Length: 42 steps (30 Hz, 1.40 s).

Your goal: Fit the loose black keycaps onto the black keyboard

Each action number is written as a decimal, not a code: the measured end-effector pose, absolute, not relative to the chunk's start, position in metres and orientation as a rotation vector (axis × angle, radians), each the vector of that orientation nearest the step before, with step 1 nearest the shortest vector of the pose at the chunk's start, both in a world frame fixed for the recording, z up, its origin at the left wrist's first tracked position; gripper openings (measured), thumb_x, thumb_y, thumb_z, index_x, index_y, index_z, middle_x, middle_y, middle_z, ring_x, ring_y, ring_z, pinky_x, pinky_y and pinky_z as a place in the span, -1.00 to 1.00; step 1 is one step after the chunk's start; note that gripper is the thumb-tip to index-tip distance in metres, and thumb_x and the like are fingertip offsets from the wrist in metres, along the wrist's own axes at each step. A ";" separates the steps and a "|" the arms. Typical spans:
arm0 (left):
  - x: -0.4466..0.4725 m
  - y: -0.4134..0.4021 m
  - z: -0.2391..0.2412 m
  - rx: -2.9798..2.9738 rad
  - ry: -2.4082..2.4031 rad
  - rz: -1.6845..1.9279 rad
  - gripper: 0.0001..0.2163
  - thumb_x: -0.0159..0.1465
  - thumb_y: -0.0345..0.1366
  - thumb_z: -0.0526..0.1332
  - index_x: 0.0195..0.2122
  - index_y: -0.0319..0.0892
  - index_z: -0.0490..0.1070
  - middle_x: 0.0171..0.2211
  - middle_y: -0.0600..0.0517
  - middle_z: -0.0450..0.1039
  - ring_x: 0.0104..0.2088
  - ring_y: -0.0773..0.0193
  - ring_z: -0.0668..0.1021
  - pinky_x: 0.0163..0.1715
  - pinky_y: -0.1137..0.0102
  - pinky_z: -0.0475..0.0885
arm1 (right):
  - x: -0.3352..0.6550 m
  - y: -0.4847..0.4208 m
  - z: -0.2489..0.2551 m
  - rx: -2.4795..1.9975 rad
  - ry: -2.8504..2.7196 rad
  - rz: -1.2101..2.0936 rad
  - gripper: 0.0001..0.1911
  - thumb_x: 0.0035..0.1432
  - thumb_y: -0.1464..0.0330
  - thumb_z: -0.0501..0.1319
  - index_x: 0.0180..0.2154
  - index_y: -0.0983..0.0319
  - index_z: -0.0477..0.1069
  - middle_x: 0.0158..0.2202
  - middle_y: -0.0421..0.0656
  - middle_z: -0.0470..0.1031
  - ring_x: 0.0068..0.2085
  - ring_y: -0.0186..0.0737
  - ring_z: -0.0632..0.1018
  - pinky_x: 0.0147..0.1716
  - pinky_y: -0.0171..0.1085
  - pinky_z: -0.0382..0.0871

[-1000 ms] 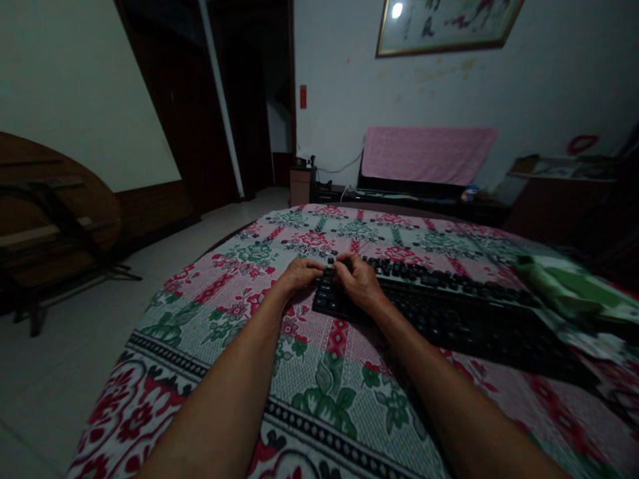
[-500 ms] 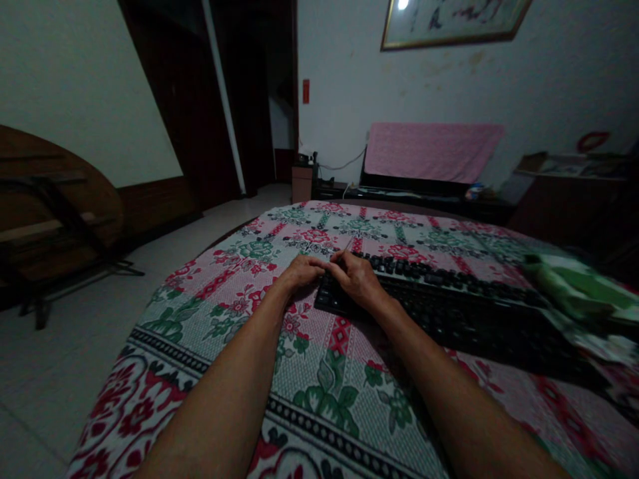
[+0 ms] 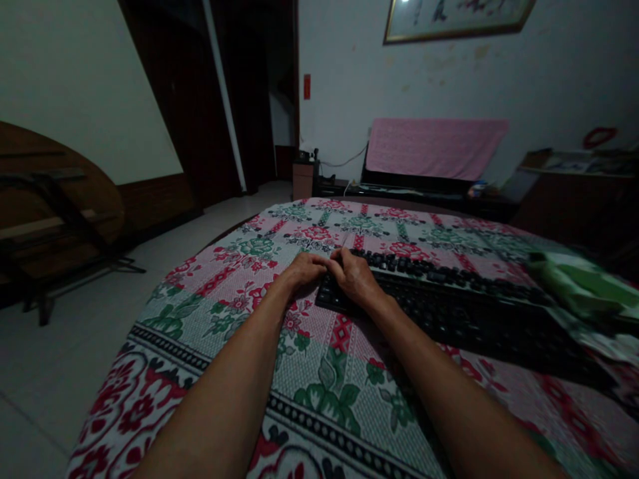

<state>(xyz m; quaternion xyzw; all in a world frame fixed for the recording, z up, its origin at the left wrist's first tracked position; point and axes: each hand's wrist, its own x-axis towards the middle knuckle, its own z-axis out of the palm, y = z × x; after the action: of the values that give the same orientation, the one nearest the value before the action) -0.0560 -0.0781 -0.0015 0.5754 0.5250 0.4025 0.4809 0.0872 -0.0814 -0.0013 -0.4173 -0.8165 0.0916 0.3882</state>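
A black keyboard [image 3: 464, 319] lies at a slant on the flowered tablecloth [image 3: 309, 372]. Behind it runs a row of loose black keycaps [image 3: 439, 274]. My right hand [image 3: 355, 278] is over the keyboard's left end, its fingers pinched together; a thin, faint stick [image 3: 345, 238] seems to rise from them. Just left of the keyboard's corner is my left hand [image 3: 305, 269], fingers bent together and tips meeting those of my right hand. Whatever lies between the fingertips is hidden and too small to make out.
On the right of the table stands a green box [image 3: 584, 283] with crumpled white tissue [image 3: 616, 346] near it. A folded round table [image 3: 54, 179] leans at the left wall. Beyond the table, a pink towel [image 3: 434, 148] covers a screen on a low cabinet.
The view has shifted slightly. Both hands stay at the keyboard's left end with fingertips together; the right fingers have moved only a little.
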 end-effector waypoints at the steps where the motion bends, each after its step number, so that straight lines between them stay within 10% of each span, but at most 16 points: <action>1: -0.056 -0.077 -0.002 1.406 1.275 0.969 -0.80 -0.01 -0.53 0.14 -0.42 -0.28 0.54 -0.69 0.14 0.31 -0.66 0.48 0.28 -0.58 0.53 0.20 | 0.086 -0.080 -0.004 -1.079 -2.052 0.229 -0.85 0.18 0.32 0.05 -0.25 0.23 0.32 -0.37 -0.08 0.49 -0.35 -0.18 0.50 -0.32 -0.29 0.27; 20: -0.067 -0.073 -0.004 1.447 1.261 0.893 -0.68 -0.04 -0.49 0.19 -0.23 -0.21 0.54 -0.48 0.03 0.49 -0.52 0.40 0.41 -0.53 0.51 0.24 | 0.091 -0.062 -0.012 -1.098 -1.494 0.844 -0.84 0.12 0.23 0.06 -0.36 0.19 0.21 -0.42 -0.12 0.52 -0.51 -0.23 0.52 -0.47 -0.26 0.41; 42: -0.064 -0.065 -0.007 1.348 1.161 1.125 -0.76 -0.03 -0.31 0.28 -0.31 -0.25 0.49 -0.57 0.07 0.41 -0.63 0.45 0.37 -0.60 0.50 0.24 | 0.100 -0.075 0.001 -1.298 -1.726 0.352 -0.81 0.20 0.31 -0.02 -0.23 0.25 0.27 -0.38 -0.06 0.53 -0.41 -0.18 0.52 -0.33 -0.27 0.30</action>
<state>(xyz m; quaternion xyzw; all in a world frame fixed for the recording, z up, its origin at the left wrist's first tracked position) -0.0643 -0.0650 -0.0071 0.5564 0.4790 0.4642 0.4955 0.0997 -0.0752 0.0013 -0.5270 -0.7008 0.1429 0.4590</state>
